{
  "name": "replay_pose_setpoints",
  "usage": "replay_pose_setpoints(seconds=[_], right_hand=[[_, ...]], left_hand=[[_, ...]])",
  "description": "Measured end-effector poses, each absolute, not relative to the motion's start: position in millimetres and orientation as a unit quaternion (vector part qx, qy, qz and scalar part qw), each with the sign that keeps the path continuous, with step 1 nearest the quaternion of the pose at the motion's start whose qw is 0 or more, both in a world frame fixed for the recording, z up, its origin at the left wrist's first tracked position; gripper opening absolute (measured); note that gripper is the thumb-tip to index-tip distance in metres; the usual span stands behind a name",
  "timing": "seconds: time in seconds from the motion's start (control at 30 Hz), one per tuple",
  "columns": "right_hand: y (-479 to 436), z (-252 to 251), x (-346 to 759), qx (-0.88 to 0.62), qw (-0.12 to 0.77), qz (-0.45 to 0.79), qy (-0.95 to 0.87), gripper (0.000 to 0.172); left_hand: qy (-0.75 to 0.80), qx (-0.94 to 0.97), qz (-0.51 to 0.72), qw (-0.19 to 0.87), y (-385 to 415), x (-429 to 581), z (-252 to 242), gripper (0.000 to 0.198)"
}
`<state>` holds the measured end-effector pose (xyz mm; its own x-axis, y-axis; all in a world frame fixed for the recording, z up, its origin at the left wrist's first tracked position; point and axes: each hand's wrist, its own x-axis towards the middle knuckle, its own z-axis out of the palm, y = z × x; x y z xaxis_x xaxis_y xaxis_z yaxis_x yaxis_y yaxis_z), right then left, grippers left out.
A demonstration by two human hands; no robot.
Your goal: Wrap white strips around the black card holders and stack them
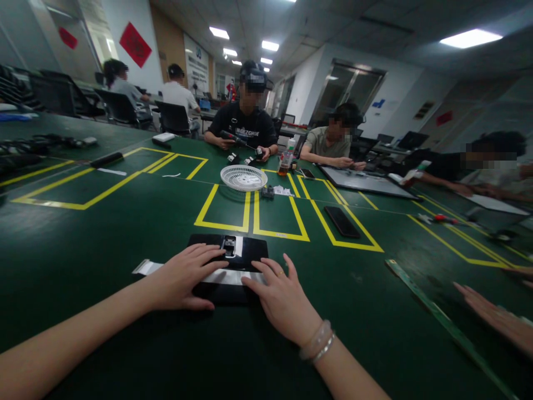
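Observation:
A flat black panel [258,253] with a small square cut-out lies on the green table in front of me. Across it runs a pale, ribbon-like strip [150,268], whose left end sticks out past the panel. My left hand [187,278] rests on the left part of the panel and strip, its fingers stretched out. On the right side, my right hand [285,297] lies with spread fingers touching the strip and the panel. Neither hand is wrapped round anything. Both palms hide part of the strip and the panel's lower half.
A white plastic basket [244,178] stands beyond the panel. To its right are a bottle [286,161] and a black phone [341,221]. A long green strip [441,316] lies at right, near another person's hand [495,314]. Several people sit around the table [125,239].

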<state>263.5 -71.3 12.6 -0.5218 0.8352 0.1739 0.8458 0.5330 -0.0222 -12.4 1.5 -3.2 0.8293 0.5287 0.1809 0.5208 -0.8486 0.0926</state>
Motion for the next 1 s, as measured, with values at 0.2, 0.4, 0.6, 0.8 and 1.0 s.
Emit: replay_pose_setpoints(seconds=[0.2,0.4,0.6,0.8,1.0], right_hand=[[-69,13,266,-0.475,0.108,-0.028,-0.873,0.046],[-68,16,268,-0.482,0.149,-0.023,-0.863,0.048],[-67,16,269,-0.466,0.205,-0.015,-0.861,0.042],[-64,14,271,-0.466,0.242,-0.023,-0.851,0.034],[-64,11,272,-0.467,0.240,-0.016,-0.851,0.034]], left_hand=[[0.281,0.955,0.073,0.061,5,-11,-7,0.093],[0.287,0.952,0.075,0.077,6,-6,-6,0.090],[0.284,0.952,0.092,0.071,7,-7,-4,0.082],[0.343,0.931,0.125,0.013,29,-39,6,0.077],[0.549,0.818,0.166,-0.046,73,-116,13,0.077]])
